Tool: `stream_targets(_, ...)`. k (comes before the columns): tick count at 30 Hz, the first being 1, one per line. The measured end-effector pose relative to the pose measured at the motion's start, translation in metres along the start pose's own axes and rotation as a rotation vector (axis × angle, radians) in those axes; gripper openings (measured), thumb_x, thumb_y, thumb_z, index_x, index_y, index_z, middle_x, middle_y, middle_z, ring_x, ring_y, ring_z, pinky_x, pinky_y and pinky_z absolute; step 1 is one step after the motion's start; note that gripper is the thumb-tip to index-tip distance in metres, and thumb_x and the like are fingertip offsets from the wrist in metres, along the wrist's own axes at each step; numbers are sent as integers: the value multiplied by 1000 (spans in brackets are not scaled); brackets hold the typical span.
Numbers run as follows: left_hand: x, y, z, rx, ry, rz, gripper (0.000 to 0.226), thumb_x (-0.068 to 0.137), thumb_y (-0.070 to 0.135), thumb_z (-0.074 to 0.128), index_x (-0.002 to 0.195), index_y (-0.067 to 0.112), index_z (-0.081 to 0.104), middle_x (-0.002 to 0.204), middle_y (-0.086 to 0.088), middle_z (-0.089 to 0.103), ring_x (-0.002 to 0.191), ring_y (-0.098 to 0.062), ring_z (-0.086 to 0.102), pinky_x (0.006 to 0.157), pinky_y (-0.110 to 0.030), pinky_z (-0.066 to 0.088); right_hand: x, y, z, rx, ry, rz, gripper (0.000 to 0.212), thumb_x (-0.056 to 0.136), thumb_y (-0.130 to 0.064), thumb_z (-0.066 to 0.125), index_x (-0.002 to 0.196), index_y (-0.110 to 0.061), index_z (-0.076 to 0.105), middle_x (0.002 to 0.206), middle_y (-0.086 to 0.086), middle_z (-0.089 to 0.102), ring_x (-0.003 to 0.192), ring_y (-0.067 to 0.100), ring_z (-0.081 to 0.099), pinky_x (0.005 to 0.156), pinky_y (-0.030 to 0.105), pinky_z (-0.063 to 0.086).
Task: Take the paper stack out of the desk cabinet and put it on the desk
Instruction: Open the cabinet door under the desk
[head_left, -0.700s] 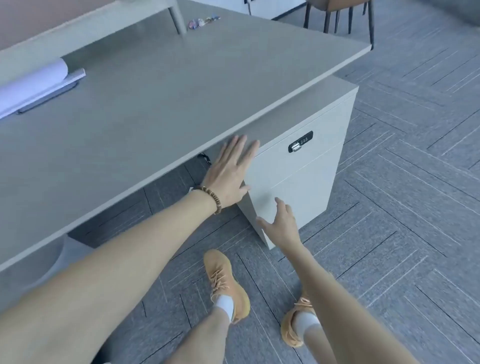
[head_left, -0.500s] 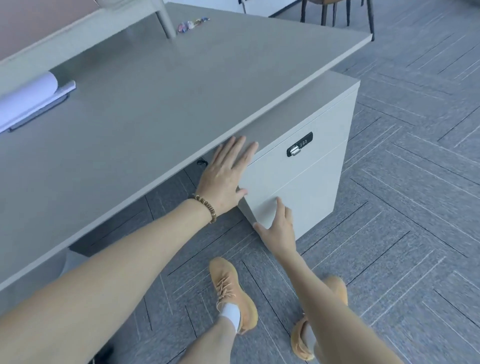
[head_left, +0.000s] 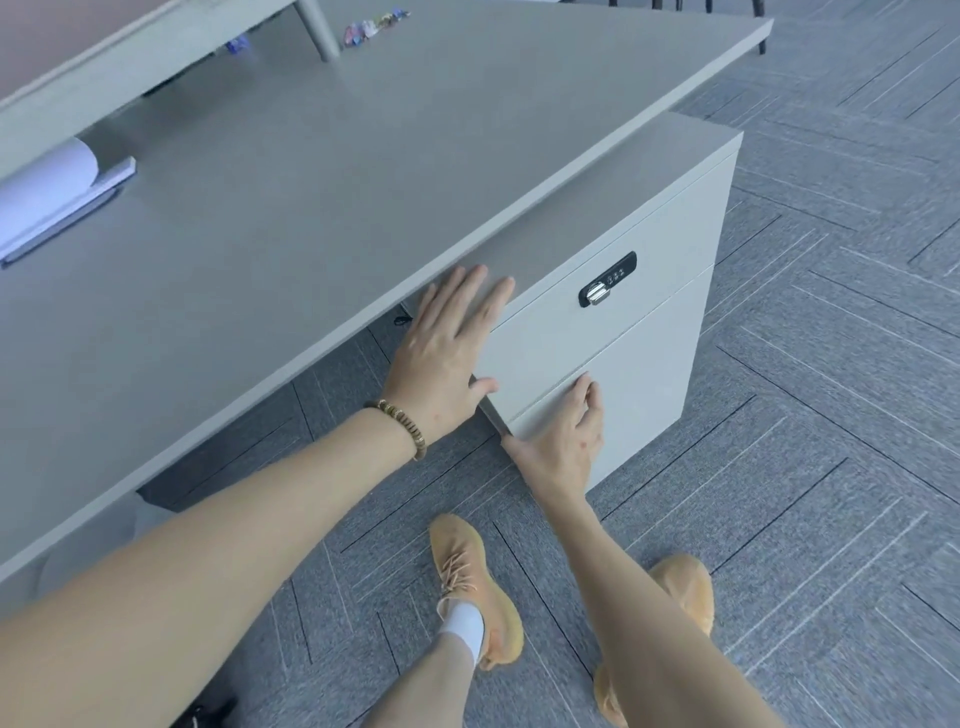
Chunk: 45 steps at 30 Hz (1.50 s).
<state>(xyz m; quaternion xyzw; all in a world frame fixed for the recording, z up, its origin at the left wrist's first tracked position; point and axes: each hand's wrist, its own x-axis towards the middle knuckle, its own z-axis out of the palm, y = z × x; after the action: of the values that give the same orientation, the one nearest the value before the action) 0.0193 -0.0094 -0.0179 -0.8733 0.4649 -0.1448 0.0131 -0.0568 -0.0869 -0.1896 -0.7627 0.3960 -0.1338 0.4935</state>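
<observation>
The pale grey desk cabinet (head_left: 654, 358) stands under the right end of the grey desk (head_left: 322, 197). Both its drawers look closed; the upper one bears a black combination lock (head_left: 607, 286). My left hand (head_left: 448, 353), with a bead bracelet at the wrist, lies flat with fingers spread on the cabinet's near top corner. My right hand (head_left: 563, 441) rests on the lower drawer front, fingertips curled at the gap along its top edge. No paper stack is visible; the inside of the cabinet is hidden.
A white paper roll on a flat pad (head_left: 57, 202) lies at the desk's left. Small colourful bits (head_left: 371, 26) sit at the desk's back near a shelf post. My two orange shoes (head_left: 475, 582) stand on the grey carpet tiles in front of the cabinet.
My right hand has moved up the lower drawer front until its fingertips reach the gap at its top. My left hand has stayed on the cabinet corner. The view has come closer.
</observation>
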Motion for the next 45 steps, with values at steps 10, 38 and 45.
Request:
stream_targets(10,-3,23,-20,-23,-116,-120,117,68,30,86,157,20,11,166,-8,13,153,-31,8,124,-42,4,-44,25,-72,24,-70,-141,105,75,-21,74,156,-31,8,160,-2,15,146,18,27,110,31,39)
stream_targets(38,-8,92,-17,-88,-46,-427,127,51,62,79,146,-6,27,153,-24,29,144,-45,19,118,-60,17,20,75,-279,-860,7,-32,98,81,-70,54,153,-13,19,145,21,42,136,38,40,113,56,25)
stream_targets(45,-7,86,-1,-97,67,-405,115,59,55,75,145,-6,31,152,-24,33,143,-44,23,120,-54,18,62,68,-259,-957,99,31,112,73,-81,47,155,-13,14,154,23,30,147,41,20,115,67,10)
